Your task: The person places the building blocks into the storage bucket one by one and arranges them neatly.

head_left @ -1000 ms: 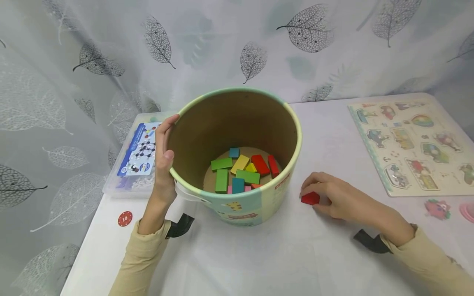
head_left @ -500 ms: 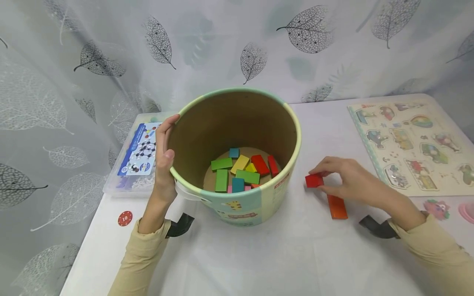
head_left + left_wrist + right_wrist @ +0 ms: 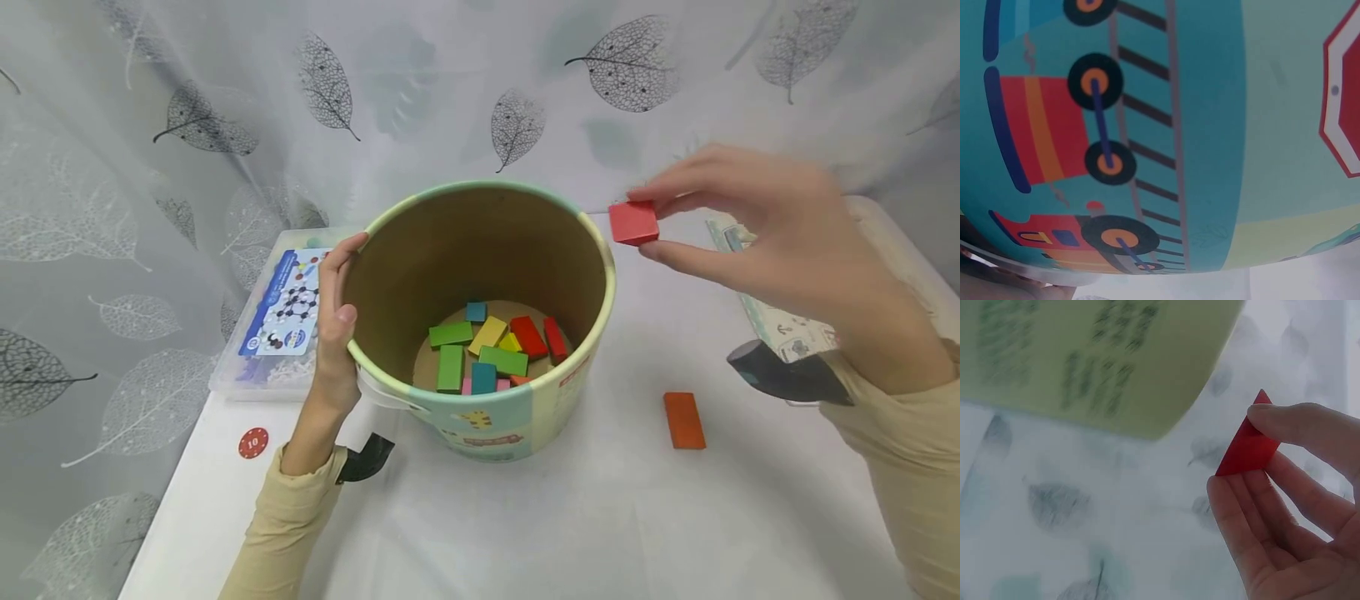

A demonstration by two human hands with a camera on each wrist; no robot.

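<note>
A large round bucket (image 3: 491, 425) with a printed pastel wall stands tilted toward me in the head view. My left hand (image 3: 335, 342) grips its left rim, thumb over the edge. Inside lie several wooden blocks: green (image 3: 503, 362), yellow (image 3: 488, 335), blue (image 3: 483, 377) and red (image 3: 528, 337). Raised to the right of the rim, my right hand (image 3: 780, 233) pinches a red block (image 3: 633, 222) between thumb and fingers; one face of this red block (image 3: 1250, 447) looks triangular in the right wrist view. An orange-red block (image 3: 684, 421) lies on the table below. The left wrist view shows mostly the bucket's printed wall (image 3: 1210, 137).
At left, behind the left hand, is a clear plastic box (image 3: 281, 308) with a molecule label. A red round chip (image 3: 253, 442) lies near the table's left edge. The puzzle board (image 3: 795, 337) at right is partly hidden by the right arm. A leaf-patterned curtain (image 3: 480, 92) hangs behind.
My right hand has lifted the red block off the table, up to the height of the bucket's rim. The orange-red block has come into view on the table. My left hand has stayed put.
</note>
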